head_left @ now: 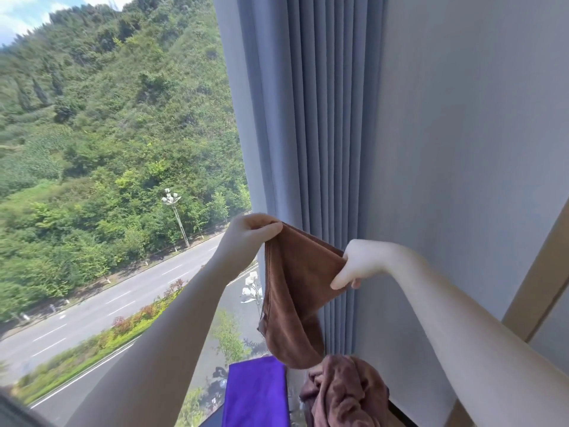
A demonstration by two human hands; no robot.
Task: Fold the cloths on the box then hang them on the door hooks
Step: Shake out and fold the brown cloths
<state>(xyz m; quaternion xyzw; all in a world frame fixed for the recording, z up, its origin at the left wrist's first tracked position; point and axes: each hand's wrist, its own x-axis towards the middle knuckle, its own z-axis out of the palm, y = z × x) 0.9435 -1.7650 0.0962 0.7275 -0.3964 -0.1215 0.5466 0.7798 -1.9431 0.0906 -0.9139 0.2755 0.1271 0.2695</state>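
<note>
I'm mid-fold: my left hand (251, 231) and right hand (354, 266) each pinch a top corner of the soft brown terry cloth (295, 291), which hangs below my fingers. Next, I'd bring the corners together.

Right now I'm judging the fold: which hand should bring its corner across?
Probably the left hand: it pinches the brown cloth's higher corner, free to swing toward the right hand.
</note>
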